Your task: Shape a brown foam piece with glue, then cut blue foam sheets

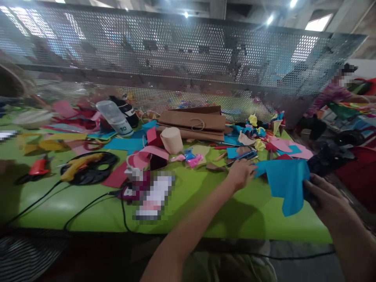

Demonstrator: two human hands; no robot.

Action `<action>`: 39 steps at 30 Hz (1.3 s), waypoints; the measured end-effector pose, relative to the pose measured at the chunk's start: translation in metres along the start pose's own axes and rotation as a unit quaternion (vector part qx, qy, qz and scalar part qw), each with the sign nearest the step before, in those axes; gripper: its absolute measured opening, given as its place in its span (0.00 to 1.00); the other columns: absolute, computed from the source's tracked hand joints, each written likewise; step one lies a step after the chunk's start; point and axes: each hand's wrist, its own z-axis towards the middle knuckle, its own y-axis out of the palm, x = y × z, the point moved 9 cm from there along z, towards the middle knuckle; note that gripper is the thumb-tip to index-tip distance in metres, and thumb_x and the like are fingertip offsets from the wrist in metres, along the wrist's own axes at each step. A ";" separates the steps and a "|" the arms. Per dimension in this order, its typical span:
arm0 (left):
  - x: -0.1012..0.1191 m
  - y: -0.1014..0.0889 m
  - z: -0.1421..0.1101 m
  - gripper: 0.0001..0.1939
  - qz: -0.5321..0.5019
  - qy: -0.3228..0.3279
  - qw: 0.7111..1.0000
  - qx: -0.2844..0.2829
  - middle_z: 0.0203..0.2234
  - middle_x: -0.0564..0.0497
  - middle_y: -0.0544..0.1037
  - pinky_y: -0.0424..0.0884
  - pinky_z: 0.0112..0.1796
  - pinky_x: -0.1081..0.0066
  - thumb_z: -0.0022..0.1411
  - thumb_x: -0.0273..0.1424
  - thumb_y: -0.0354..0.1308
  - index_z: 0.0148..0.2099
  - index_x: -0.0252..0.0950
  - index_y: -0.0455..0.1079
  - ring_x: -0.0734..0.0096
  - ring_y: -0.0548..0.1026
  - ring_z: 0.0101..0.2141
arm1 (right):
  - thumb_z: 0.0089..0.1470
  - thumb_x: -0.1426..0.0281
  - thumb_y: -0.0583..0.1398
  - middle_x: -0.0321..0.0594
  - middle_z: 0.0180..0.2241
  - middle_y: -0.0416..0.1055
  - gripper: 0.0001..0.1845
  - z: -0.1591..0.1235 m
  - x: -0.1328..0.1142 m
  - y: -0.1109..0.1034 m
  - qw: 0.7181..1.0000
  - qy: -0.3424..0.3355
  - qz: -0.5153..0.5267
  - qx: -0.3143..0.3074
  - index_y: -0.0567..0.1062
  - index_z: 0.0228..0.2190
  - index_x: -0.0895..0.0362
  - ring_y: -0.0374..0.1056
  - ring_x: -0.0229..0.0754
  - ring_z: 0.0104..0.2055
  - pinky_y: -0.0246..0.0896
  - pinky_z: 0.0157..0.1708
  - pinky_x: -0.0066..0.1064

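Left and right hands at a green desk (pixel 205 213) with a sheet of blue paper (pixel 283 172). The paper is raised above the right part of the desk, its lower corner hanging down in folds. The right hand (pixel 330 199) grips the right edge, its fingers closed on the paper with the thumb side partly hidden. The left hand (pixel 239 175) has its fingers curled together at the paper's narrow left end; blur prevents telling whether they pinch it. Just behind the left hand lie pens (pixel 242 153) and paper scraps. Near the middle stands a cream roll (pixel 172 141), in front of folded brown paper (pixel 190 119); a translucent bottle (pixel 113 116) marked "10" leans farther left. In the left foreground, a yellow glue gun (pixel 82 164) rests on a black round tray (pixel 111 162), with a smartphone (pixel 157 192) to its right. A perforated metal screen (pixel 176 47) borders the rear; a co-worker (pixel 324 98) appears at far right.
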 end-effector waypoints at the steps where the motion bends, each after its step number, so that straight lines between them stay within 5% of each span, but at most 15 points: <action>1: -0.002 -0.018 -0.010 0.19 -0.023 -0.020 0.998 0.051 0.55 0.49 0.81 0.68 0.57 0.59 0.76 0.38 0.48 0.57 0.42 0.77 0.59 0.75 0.55 | 0.31 0.64 0.80 0.33 0.27 0.79 0.22 0.000 0.011 0.004 1.000 0.020 0.017 -0.015 0.83 0.32 0.51 0.70 0.34 0.22 0.68 0.19 0.18; 4: -0.013 -0.053 -0.050 0.20 -0.097 -0.096 0.981 0.141 0.47 0.48 0.84 0.71 0.52 0.62 0.77 0.40 0.47 0.53 0.39 0.79 0.61 0.77 0.49 | 0.36 0.63 0.79 0.33 0.29 0.81 0.20 0.001 0.044 0.016 0.994 0.070 0.063 -0.046 0.83 0.34 0.50 0.74 0.37 0.25 0.73 0.25 0.20; 10: -0.040 -0.051 -0.114 0.16 -0.142 -0.187 0.967 0.095 0.49 0.48 0.84 0.67 0.57 0.53 0.74 0.40 0.52 0.53 0.43 0.80 0.55 0.76 0.53 | 0.36 0.58 0.79 0.33 0.37 0.83 0.26 0.000 0.104 0.055 0.986 0.122 0.068 -0.095 0.83 0.39 0.48 0.77 0.37 0.32 0.75 0.33 0.24; 13: -0.050 -0.046 -0.137 0.23 -0.278 -0.216 0.930 0.101 0.53 0.47 0.82 0.71 0.55 0.55 0.76 0.45 0.47 0.62 0.43 0.73 0.57 0.77 0.53 | 0.42 0.52 0.75 0.34 0.34 0.81 0.24 -0.002 0.119 0.074 0.987 0.090 -0.031 -0.129 0.82 0.39 0.51 0.73 0.38 0.30 0.71 0.27 0.26; 16: -0.049 -0.042 -0.155 0.29 -0.380 -0.233 0.891 0.086 0.50 0.46 0.83 0.75 0.50 0.59 0.73 0.48 0.52 0.70 0.42 0.63 0.59 0.80 0.49 | 0.49 0.48 0.70 0.36 0.29 0.78 0.22 -0.001 0.118 0.082 0.968 -0.011 -0.205 -0.141 0.79 0.36 0.52 0.73 0.43 0.30 0.67 0.26 0.30; 20: -0.051 -0.070 -0.177 0.21 -0.213 -0.255 0.937 0.113 0.50 0.48 0.82 0.69 0.57 0.53 0.72 0.42 0.56 0.63 0.43 0.71 0.55 0.76 0.52 | 0.53 0.47 0.64 0.41 0.35 0.83 0.21 0.002 0.117 0.074 0.900 -0.104 -0.404 -0.129 0.78 0.38 0.49 0.78 0.56 0.40 0.68 0.36 0.39; 23: -0.051 -0.084 -0.186 0.16 -0.088 -0.254 0.957 0.108 0.53 0.49 0.81 0.57 0.65 0.46 0.73 0.38 0.55 0.58 0.43 0.74 0.55 0.73 0.56 | 0.54 0.43 0.60 0.40 0.33 0.83 0.24 0.005 0.124 0.057 0.857 -0.094 -0.496 -0.100 0.78 0.40 0.48 0.78 0.57 0.36 0.64 0.32 0.40; 28: -0.031 -0.053 -0.171 0.20 -0.064 -0.162 0.985 0.013 0.65 0.52 0.72 0.52 0.68 0.48 0.75 0.39 0.52 0.65 0.48 0.68 0.60 0.66 0.65 | 0.51 0.43 0.59 0.38 0.29 0.80 0.29 0.004 0.125 0.049 0.847 -0.068 -0.518 -0.098 0.79 0.45 0.50 0.75 0.53 0.30 0.61 0.30 0.39; 33: -0.006 -0.011 -0.149 0.25 -0.010 -0.061 0.995 -0.075 0.72 0.50 0.60 0.50 0.68 0.42 0.75 0.42 0.50 0.71 0.47 0.60 0.54 0.55 0.71 | 0.54 0.47 0.60 0.31 0.21 0.68 0.35 0.002 0.107 0.045 0.862 -0.090 -0.490 -0.092 0.73 0.58 0.51 0.66 0.47 0.24 0.58 0.26 0.37; 39: -0.001 0.001 -0.153 0.27 0.017 -0.032 0.993 -0.108 0.72 0.47 0.59 0.47 0.68 0.38 0.74 0.45 0.52 0.71 0.46 0.61 0.51 0.54 0.72 | 0.57 0.50 0.61 0.33 0.27 0.73 0.28 -0.006 0.082 0.023 0.895 -0.106 -0.423 -0.092 0.76 0.58 0.41 0.66 0.45 0.28 0.63 0.30 0.36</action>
